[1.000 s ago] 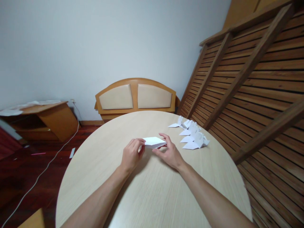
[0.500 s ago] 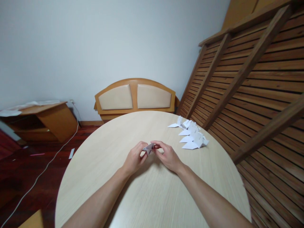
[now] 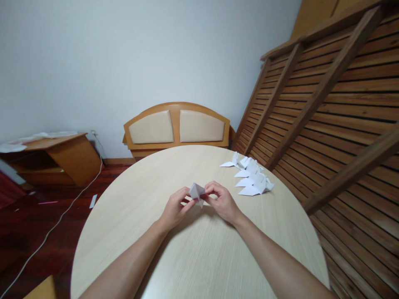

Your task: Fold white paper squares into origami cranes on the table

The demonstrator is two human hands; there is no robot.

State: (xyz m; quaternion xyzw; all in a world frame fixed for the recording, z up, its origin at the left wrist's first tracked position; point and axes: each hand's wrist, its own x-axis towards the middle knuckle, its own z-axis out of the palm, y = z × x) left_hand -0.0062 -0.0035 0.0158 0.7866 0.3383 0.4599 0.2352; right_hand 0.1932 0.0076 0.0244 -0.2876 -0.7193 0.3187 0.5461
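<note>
A small folded white paper piece (image 3: 197,191), with pointed flaps, is held just above the round table (image 3: 149,187). My left hand (image 3: 177,206) pinches its left side between thumb and fingers. On the other side, the thumb and fingertips of my right hand (image 3: 222,202) close on its right edge. One pointed flap hangs down between the hands. To the right on the table sit several folded white paper birds (image 3: 254,182) in a close row, apart from both hands.
A slatted wooden panel (image 3: 327,104) leans along the table's right side. Behind the table stands a padded headboard (image 3: 177,126). At left are a wooden cabinet (image 3: 75,160), a white cable (image 3: 62,216) and a paper strip (image 3: 93,201) on the floor.
The folded paper has been turned, so a broader, lighter face with an upward point now shows. Both hands stay close together and have shifted only slightly.
</note>
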